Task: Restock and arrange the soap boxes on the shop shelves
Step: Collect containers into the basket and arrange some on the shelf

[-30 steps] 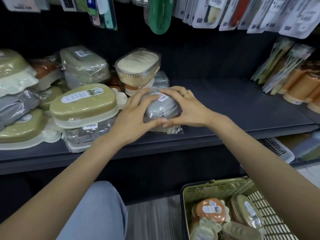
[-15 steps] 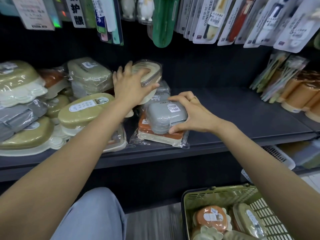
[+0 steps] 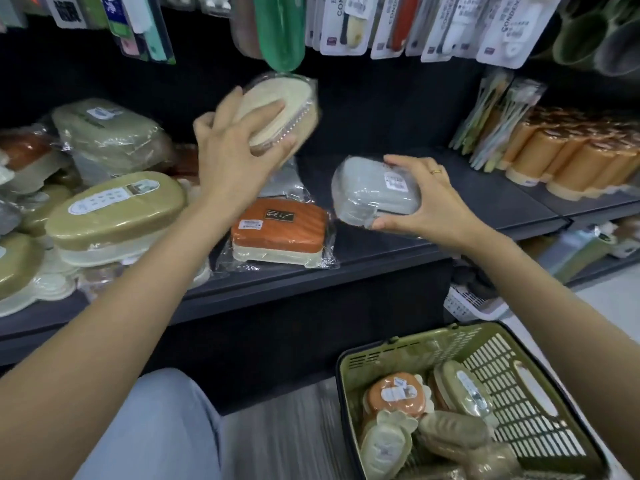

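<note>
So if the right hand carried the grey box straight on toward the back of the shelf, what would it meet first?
Probably nothing: the right hand and grey box face bare shelf, then the dark back panel. Depth is unclear.

Flat carded packets [image 3: 349,26] hang in a row above the dark shelf. Tan cylindrical plastic containers [image 3: 571,157] crowd its right end, slim pastel-coloured packets [image 3: 491,119] leaning just behind.

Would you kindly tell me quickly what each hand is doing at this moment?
Left hand: holds the cream soap box, lifted above the shelf.
Right hand: grips the grey soap box.
</note>
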